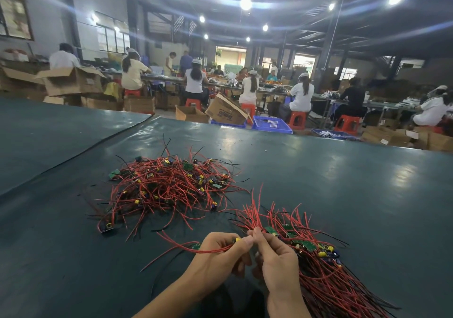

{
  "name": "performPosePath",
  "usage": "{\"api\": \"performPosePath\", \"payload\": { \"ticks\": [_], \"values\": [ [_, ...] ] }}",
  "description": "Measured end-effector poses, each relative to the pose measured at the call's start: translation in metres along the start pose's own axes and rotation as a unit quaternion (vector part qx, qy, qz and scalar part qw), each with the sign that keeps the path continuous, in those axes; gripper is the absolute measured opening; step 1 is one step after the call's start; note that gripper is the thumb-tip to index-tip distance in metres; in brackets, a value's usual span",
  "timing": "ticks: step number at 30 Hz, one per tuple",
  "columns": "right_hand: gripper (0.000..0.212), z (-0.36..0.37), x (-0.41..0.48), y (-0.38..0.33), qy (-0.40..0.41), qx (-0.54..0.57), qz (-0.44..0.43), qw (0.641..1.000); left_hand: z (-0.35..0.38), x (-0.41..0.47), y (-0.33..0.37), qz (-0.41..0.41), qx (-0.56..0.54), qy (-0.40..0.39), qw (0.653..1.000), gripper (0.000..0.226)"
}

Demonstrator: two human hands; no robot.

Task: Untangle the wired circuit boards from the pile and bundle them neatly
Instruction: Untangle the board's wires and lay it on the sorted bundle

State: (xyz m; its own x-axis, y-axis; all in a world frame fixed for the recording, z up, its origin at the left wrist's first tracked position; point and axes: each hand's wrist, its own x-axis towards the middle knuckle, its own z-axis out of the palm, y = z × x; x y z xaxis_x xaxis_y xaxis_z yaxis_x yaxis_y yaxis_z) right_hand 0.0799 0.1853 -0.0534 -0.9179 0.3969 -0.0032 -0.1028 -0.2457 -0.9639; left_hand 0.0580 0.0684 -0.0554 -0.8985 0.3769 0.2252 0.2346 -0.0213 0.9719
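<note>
Head view: pinching one red-wired board [196, 245] in left hand [218, 256] and right hand [277, 256], beside the bundle [318, 271], tangled pile [166, 185] beyond on the surface [343, 170]

Wide head camera faces forward and down; left hand [218, 258], right hand [277, 261] close; edges seemingly warped.

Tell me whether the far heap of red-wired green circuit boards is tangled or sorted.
Tangled: the heap shows red wires crossing and looping every way.

Over the dark green table [343, 182], the left hand [218, 256] pinches a red-wired circuit board [196, 245] while the right hand [277, 261] pinches wires of the bundle [318, 271] at its right, the tangled pile [166, 187] lying beyond.
</note>
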Motion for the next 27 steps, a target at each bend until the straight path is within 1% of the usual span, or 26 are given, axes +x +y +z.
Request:
{"api": "performPosePath", "payload": {
  "ticks": [4, 6, 10, 13, 15, 17, 18, 20, 21, 23, 25, 27],
  "values": [
    [0.03, -0.003, 0.005, 0.001, 0.027, 0.03, 0.044, 0.998, 0.0, 0.0, 0.003, 0.003, -0.001, -0.009, 1.0, 0.041],
    [0.026, -0.006, 0.008, -0.001, 0.047, 0.052, 0.053, 0.996, -0.001, 0.001, 0.004, 0.008, -0.005, -0.014, 1.0, 0.039],
    [0.014, -0.014, 0.013, -0.007, 0.074, 0.082, 0.048, 0.993, -0.004, 0.001, 0.01, 0.018, -0.015, -0.029, 0.999, 0.04],
    [0.014, -0.019, 0.017, -0.011, 0.101, 0.132, 0.042, 0.985, -0.008, 0.001, 0.011, 0.025, -0.018, -0.039, 0.999, 0.043],
    [0.016, -0.02, 0.017, -0.01, 0.119, 0.134, 0.033, 0.983, -0.008, 0.001, 0.009, 0.025, -0.018, -0.042, 0.999, 0.042],
    [0.018, -0.02, 0.017, -0.007, 0.124, 0.113, 0.026, 0.986, -0.008, 0.001, 0.006, 0.023, -0.014, -0.033, 0.999, 0.043],
    [0.02, -0.019, 0.016, -0.006, 0.115, 0.097, 0.024, 0.988, -0.008, 0.001, 0.004, 0.02, -0.01, -0.025, 0.999, 0.045],
    [0.032, -0.016, 0.012, -0.002, 0.068, 0.059, 0.017, 0.996, -0.01, 0.001, 0.003, 0.016, -0.003, -0.011, 1.0, 0.046],
    [0.038, -0.013, 0.01, 0.001, 0.033, 0.036, 0.011, 0.999, -0.01, 0.002, 0.003, 0.017, 0.0, -0.008, 1.0, 0.046],
    [0.042, -0.004, 0.004, 0.005, -0.045, 0.005, 0.004, 0.999, -0.009, 0.001, 0.005, 0.014, -0.006, -0.018, 1.0, 0.044],
    [0.035, 0.003, -0.001, 0.007, -0.086, -0.005, 0.007, 0.996, -0.008, 0.0, 0.007, 0.008, -0.017, -0.038, 0.999, 0.04],
    [0.023, 0.004, -0.001, 0.007, -0.078, -0.013, 0.009, 0.997, -0.009, 0.0, 0.007, 0.003, -0.006, -0.046, 0.999, 0.039]
  ]
}}
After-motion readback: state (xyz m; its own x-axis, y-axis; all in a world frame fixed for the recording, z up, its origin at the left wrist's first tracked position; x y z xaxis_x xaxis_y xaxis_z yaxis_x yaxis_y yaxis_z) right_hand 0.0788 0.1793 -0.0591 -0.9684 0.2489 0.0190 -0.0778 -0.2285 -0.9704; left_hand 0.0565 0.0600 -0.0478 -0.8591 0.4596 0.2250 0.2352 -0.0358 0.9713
